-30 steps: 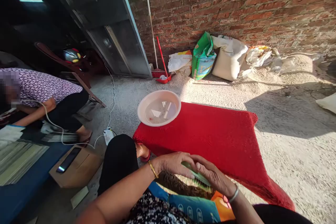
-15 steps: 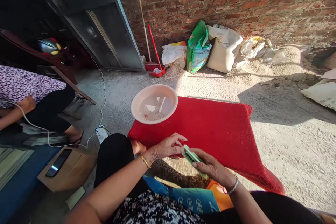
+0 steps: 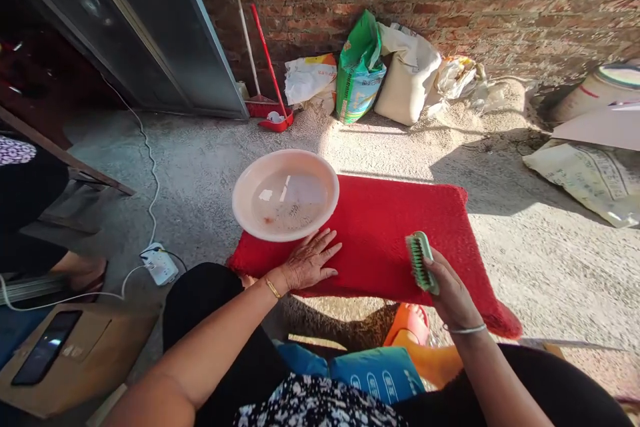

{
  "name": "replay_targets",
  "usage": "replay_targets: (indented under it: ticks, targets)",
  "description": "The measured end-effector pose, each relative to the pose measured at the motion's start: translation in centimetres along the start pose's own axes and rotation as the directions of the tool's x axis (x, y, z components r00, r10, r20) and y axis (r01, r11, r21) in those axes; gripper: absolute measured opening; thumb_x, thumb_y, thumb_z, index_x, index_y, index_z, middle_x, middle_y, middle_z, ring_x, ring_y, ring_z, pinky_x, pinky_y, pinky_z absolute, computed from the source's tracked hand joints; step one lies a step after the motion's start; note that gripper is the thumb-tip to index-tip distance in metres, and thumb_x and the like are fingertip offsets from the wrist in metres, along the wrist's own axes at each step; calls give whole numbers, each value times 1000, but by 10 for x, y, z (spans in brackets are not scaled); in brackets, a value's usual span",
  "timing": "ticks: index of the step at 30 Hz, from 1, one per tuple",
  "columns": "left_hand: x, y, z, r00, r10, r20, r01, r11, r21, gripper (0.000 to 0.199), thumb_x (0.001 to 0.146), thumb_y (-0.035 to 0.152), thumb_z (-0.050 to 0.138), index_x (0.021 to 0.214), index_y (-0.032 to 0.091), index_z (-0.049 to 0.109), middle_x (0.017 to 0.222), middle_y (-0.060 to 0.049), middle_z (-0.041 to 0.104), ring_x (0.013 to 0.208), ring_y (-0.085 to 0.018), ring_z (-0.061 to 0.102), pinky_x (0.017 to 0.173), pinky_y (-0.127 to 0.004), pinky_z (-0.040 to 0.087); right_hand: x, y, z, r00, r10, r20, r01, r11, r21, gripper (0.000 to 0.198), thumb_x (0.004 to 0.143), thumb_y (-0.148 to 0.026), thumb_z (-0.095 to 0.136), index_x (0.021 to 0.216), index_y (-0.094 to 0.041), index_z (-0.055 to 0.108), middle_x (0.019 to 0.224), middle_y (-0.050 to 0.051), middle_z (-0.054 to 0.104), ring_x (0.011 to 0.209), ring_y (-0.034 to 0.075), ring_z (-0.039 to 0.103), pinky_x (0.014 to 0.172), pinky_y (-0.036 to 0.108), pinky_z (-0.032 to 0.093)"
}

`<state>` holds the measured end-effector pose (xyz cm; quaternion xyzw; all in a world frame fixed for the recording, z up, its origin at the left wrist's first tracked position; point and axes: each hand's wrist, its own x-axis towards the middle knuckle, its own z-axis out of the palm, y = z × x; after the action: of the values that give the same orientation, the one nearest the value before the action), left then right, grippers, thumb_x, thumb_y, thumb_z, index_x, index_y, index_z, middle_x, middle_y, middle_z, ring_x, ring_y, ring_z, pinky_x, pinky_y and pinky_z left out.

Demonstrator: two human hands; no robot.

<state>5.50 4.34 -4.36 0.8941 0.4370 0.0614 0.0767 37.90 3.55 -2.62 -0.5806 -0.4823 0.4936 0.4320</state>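
Note:
A green scrub brush [image 3: 424, 263] is gripped in my right hand [image 3: 450, 287], above the right part of the red cloth [image 3: 380, 227]. Its bristles face left. My left hand [image 3: 311, 261] lies flat on the cloth with fingers spread, just below the rim of a pale pink basin [image 3: 240, 207]. Water with small dark bits and a reddish speck shows inside the basin. The basin rests partly on the cloth's far left corner. What supports the cloth is hidden.
Along the brick wall [image 3: 310, 7] stand a red dustpan [image 3: 277, 121], a green bag [image 3: 361, 73] and a white sack [image 3: 407, 90]. On the left are a power strip [image 3: 160, 265], a phone [image 3: 47, 347] on a cardboard box [image 3: 110, 340], and another person's leg [image 3: 30, 200]. A blue bag [image 3: 375, 373] lies at my lap.
My hands have moved apart. The left has let go of the brush and come down flat on the cloth; the right has carried the brush rightward over it. My view has shifted right.

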Motion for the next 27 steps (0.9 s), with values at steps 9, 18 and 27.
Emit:
replay_targets:
  ticks: [9,18,27]
  targets:
    - [2,3,10,996,-59,-63,57,998,-35,63,90,48,52,142,15,39,155,-15,26,145,-27,17,117,-44,21,5,-14,99,990,-137,-10,100,765,-636,50,76,-50,61,120,-25,63,100,6,59,87,21,59,75,33,48]
    - [2,4,6,982,-126,-139,127,992,0,57,90,44,53,137,11,46,151,-21,31,140,-31,30,113,-43,28,8,-20,53,985,-60,-163,-121,438,-891,48,79,-49,60,124,-31,59,108,7,52,97,23,57,78,34,45]
    - [-7,0,-3,979,-178,-102,181,983,15,57,92,44,49,138,11,44,145,-20,40,135,-32,38,109,-45,34,11,-32,79,974,-74,-213,-144,521,-841,51,81,-54,58,125,-29,56,105,8,52,88,22,57,76,33,44]
